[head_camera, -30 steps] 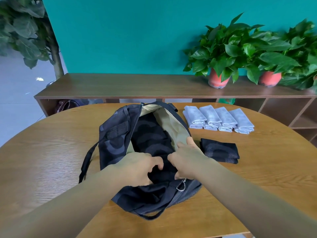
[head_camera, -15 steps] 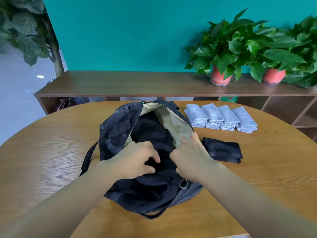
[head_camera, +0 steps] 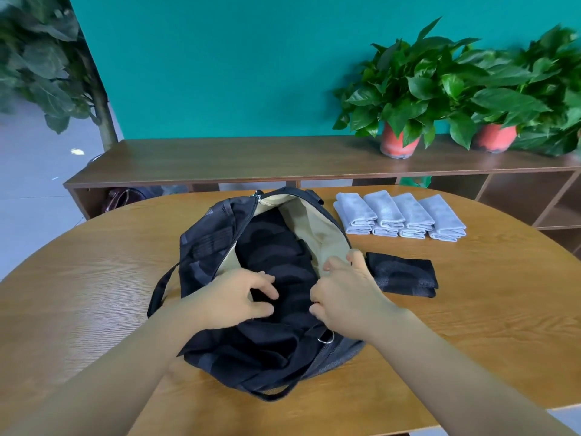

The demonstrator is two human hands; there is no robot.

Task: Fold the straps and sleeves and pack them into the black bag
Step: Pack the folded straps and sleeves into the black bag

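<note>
— Where's the black bag [head_camera: 213,247]?
— Mid-worktop [head_camera: 94,294], long axis running away from the person, mouth open upward.
— Fingers?
— Left hand [head_camera: 229,297] curled, pinching dark cloth [head_camera: 276,247] inside; right hand [head_camera: 345,294] gripping the bag's rim.

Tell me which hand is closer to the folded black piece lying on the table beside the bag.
Right. The right hand sits at the black bag's right rim, just beside the folded black piece; the left hand is farther, over the bag's opening.
</note>
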